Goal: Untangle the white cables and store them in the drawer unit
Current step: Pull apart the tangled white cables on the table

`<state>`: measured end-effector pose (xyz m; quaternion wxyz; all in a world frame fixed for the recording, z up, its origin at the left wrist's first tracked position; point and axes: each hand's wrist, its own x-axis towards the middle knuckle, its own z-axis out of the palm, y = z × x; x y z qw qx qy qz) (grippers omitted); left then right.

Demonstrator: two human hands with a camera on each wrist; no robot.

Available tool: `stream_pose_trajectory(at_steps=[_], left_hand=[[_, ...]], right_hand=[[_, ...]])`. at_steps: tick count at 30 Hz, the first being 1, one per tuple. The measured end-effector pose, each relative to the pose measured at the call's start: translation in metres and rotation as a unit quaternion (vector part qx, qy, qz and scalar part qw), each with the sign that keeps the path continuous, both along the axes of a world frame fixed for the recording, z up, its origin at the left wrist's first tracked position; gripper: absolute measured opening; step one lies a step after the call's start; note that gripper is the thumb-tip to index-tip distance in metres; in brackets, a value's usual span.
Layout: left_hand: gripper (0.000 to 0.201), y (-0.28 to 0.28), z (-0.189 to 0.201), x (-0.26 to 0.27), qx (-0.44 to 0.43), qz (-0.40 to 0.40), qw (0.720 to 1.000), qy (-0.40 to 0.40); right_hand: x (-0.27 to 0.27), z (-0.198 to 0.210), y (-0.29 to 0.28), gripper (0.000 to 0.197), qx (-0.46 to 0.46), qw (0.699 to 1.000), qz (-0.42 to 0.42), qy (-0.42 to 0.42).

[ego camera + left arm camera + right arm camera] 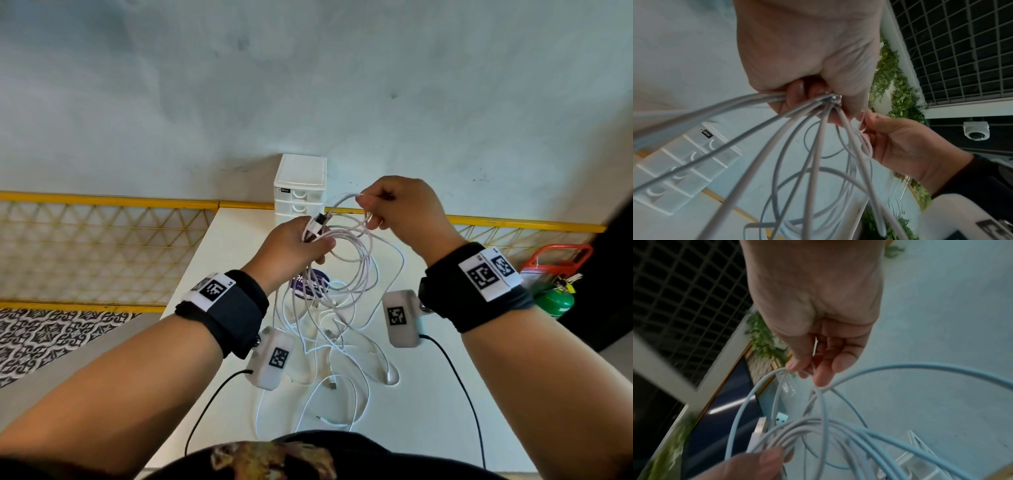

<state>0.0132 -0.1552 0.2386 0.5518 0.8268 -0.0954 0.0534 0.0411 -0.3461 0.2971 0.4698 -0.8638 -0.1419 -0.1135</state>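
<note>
White cables (pixel 346 260), thin and looped into a tangle, hang in the air between both hands above the white surface (pixel 445 394), with their lower loops and plug ends trailing down onto it in front of the person. Biggest thing up here is that surface, and at its far edge against the pale wall stands the small white plastic drawer unit (pixel 300 185), its drawers closed, just behind the raised bundle. Next, the left hand (pixel 291 250) grips a gathered bunch of loops, fingers (pixel 797 91) curled tight around the strands, a white plug with a dark tip poking out above the thumb. The right hand (pixel 400 212) is up beside it, thumb and fingers (pixel 824 374) pinching a single strand at the top of a loop. Under the hanging cables sits a round purple-labelled disc (pixel 308 284) on the surface, partly hidden by the strands.
</note>
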Motion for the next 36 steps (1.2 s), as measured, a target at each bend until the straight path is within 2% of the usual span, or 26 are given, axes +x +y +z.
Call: stream_pose_trajectory(at_steps=[2,5,6,8,10,11,13,16,18,20,23,28,32,34,36], left_hand=[[0.007,0.000,0.000,0.002,-0.017,0.009,1.000,0.003],[0.010,-0.002,0.000,0.005,-0.050,0.021,0.999,0.007],[0.011,-0.002,0.000,0.006,-0.054,0.026,0.998,0.007],[0.014,0.000,0.001,0.008,-0.038,0.029,0.999,0.001],[0.013,0.000,0.002,0.010,0.000,0.020,1.000,-0.010],[0.012,-0.001,0.003,0.010,0.019,0.016,1.000,-0.016],[0.011,-0.004,0.004,0.012,0.038,0.012,0.999,-0.023],[0.012,-0.005,0.005,0.014,0.040,0.006,0.999,-0.021],[0.015,-0.003,0.004,0.014,0.036,0.001,0.999,-0.011],[0.016,0.000,0.003,0.015,0.026,-0.002,1.000,0.000],[0.014,0.004,0.003,0.016,0.010,-0.006,1.000,0.012],[0.018,0.012,-0.001,0.020,-0.044,-0.008,0.998,0.040],[0.022,0.011,-0.005,0.023,-0.081,0.002,0.995,0.054],[0.022,0.011,-0.006,0.025,-0.098,0.008,0.994,0.054],[0.013,0.011,-0.004,0.026,-0.103,0.020,0.993,0.050]], right_hand=[[0.002,-0.003,-0.004,0.014,0.079,0.997,0.002,0.024],[0.007,-0.013,-0.009,0.016,0.106,0.993,-0.022,0.055],[0.009,-0.018,-0.011,0.016,0.076,0.994,-0.030,0.067],[0.007,-0.024,-0.014,0.021,-0.049,0.996,-0.028,0.062],[0.003,-0.025,-0.013,0.039,-0.150,0.989,0.013,0.002],[0.000,-0.022,-0.010,0.043,-0.169,0.984,0.043,-0.026],[-0.001,-0.016,-0.002,0.035,-0.174,0.981,0.081,-0.010],[0.005,-0.008,0.005,0.014,-0.190,0.978,0.062,0.055],[0.009,-0.003,0.005,0.006,-0.155,0.985,0.051,0.060],[0.013,0.001,0.001,0.002,-0.072,0.995,0.044,0.059],[0.024,-0.001,-0.002,0.013,0.032,0.998,0.009,0.057],[0.032,-0.006,0.003,0.017,0.222,0.968,-0.004,0.117],[0.034,-0.009,0.009,0.017,0.278,0.950,0.025,0.139],[0.034,-0.012,0.011,0.018,0.275,0.950,0.031,0.143],[0.034,-0.015,0.014,0.018,0.262,0.953,0.041,0.143]])
